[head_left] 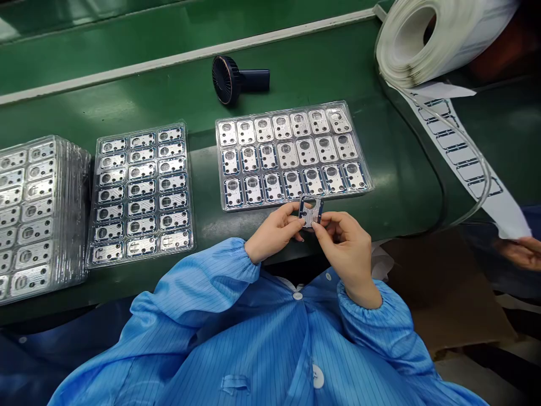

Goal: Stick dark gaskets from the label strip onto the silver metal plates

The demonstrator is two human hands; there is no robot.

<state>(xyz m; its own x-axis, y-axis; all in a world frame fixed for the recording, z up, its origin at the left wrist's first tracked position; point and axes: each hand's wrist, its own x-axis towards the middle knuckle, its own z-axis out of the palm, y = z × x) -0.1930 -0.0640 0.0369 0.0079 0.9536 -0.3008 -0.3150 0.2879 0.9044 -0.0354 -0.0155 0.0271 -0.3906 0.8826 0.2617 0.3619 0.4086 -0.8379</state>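
Note:
Between both hands, just off the near edge of the green bench, is a small silver metal plate [310,213] with a round hole and dark blue edging. My left hand [279,228] pinches its left side, and my right hand [344,242] grips its lower right corner between thumb and fingers. Right behind the hands lies a clear plastic tray [296,202] with three rows of similar plates. The front row and the left part of the middle row show dark blue edging; the other plates look plain silver.
At left lie another filled tray [193,197] and a tall stack of trays [71,214]. A dark handheld fan [226,80] rests behind. At right, a large roll [406,42] feeds a white strip [501,211] past a cable; another person's hand [524,252] holds its end.

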